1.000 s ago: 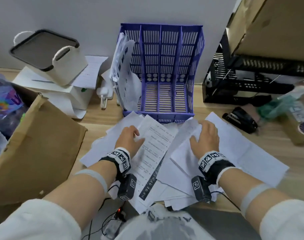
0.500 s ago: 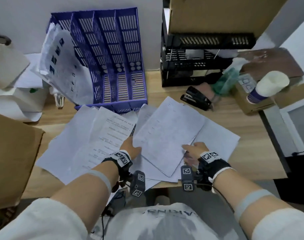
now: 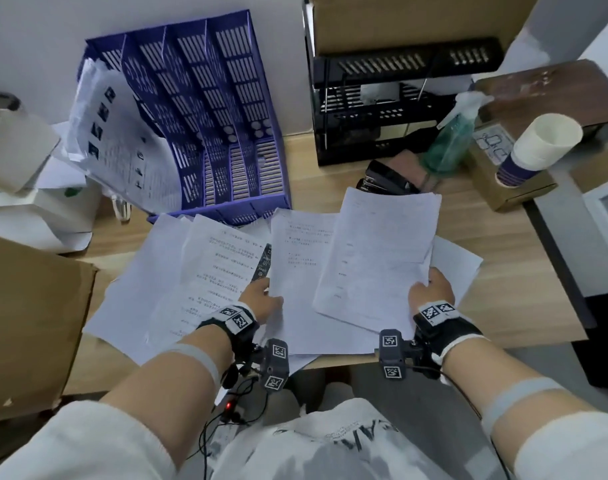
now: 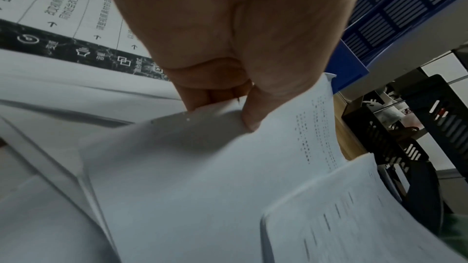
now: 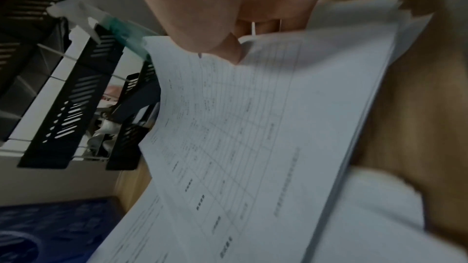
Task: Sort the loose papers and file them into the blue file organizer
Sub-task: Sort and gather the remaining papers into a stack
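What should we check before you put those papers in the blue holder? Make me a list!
1. Right hand grips its paper stack: ok.
2. Left hand pinches its sheet by the corner: ok.
3. Blue file organizer has free slots: ok, the right ones look empty.
4. Leftmost slot: already holds papers that lean out.
5. Stack edges squared: not ok, they fan slightly in the right wrist view.
6. Papers sorted by kind: cannot tell.

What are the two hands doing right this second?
Left hand: pinching the corner of a printed sheet.
Right hand: gripping a stack of papers by its edge.
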Tool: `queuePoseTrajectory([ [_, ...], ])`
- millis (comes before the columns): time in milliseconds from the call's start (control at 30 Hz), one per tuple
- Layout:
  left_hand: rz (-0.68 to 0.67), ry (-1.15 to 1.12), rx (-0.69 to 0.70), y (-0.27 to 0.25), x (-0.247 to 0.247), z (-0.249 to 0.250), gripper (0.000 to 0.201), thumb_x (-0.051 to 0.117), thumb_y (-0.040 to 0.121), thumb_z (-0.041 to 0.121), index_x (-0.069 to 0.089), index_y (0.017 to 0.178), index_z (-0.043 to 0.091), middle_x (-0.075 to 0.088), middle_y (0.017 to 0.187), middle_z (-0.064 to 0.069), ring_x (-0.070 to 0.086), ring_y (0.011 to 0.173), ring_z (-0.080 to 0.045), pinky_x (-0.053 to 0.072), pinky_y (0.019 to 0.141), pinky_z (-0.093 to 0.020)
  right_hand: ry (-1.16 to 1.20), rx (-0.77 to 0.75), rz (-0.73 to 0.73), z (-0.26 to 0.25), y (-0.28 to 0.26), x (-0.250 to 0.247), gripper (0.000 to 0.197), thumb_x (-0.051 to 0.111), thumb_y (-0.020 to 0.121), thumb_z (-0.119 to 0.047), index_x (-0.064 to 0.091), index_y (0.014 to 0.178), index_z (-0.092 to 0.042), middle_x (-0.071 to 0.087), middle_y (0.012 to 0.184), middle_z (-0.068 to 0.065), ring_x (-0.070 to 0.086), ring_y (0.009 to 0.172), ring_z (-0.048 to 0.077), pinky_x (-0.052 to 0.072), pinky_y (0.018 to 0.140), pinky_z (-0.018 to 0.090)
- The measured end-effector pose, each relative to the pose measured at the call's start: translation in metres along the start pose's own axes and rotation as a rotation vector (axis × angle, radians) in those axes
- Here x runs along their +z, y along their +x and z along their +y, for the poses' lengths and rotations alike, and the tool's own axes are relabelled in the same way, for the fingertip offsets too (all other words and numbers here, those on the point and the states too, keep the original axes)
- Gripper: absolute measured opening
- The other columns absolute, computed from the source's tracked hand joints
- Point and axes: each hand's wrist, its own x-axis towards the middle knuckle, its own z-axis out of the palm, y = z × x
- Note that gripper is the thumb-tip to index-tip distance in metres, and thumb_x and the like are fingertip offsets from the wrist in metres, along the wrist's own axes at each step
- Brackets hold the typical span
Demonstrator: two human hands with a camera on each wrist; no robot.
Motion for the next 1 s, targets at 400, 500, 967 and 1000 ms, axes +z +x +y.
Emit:
queuePoseTrajectory([
  [400, 0.178, 0.141, 0.039, 0.008, -0.029, -0.014, 0.036, 0.044, 0.091, -0.003, 0.058, 0.123, 0.005, 0.064, 0.113, -0.016, 0.056, 0.099, -0.028, 0.041, 0.080, -0.032, -0.042, -0.014, -0.034, 0.001, -0.019, 0.026, 0.037, 0.035, 0.088, -0.005, 0.058, 0.114, -0.017, 0.064, 0.113, 0.009, 0.059, 0.094, 0.031, 0.043, 0.077, 0.032],
  [500, 0.294, 0.173, -0.026, 0.015, -0.055, -0.021, 0.034, 0.043, 0.089, -0.004, 0.059, 0.118, 0.001, 0.064, 0.113, -0.021, 0.059, 0.108, -0.039, 0.043, 0.081, -0.035, -0.093, -0.100, -0.089, -0.004, -0.026, 0.036, 0.033, 0.035, 0.089, -0.004, 0.058, 0.110, -0.015, 0.063, 0.113, 0.010, 0.057, 0.091, 0.028, 0.043, 0.074, 0.028],
  [967, 0.006, -0.282, 0.103, 0.035, -0.025, 0.009, 0.067, 0.089, 0.061, 0.039, 0.064, 0.118, 0.012, 0.072, 0.113, -0.007, 0.069, 0.102, -0.030, 0.055, 0.090, -0.053, -0.075, -0.346, -0.232, -0.019, -0.034, 0.040, 0.016, 0.054, 0.086, -0.010, 0.061, 0.096, -0.001, 0.063, 0.096, 0.026, 0.061, 0.093, 0.039, 0.047, 0.081, 0.032],
  [1000, -0.010, -0.248, 0.084, 0.035, -0.022, 0.006, 0.051, 0.085, 0.066, 0.033, 0.069, 0.109, 0.010, 0.074, 0.104, -0.013, 0.071, 0.095, -0.033, 0.056, 0.086, -0.055, -0.057, -0.338, -0.203, -0.017, -0.032, 0.035, 0.018, 0.054, 0.084, -0.006, 0.065, 0.099, -0.011, 0.065, 0.098, 0.019, 0.062, 0.096, 0.035, 0.046, 0.083, 0.032],
])
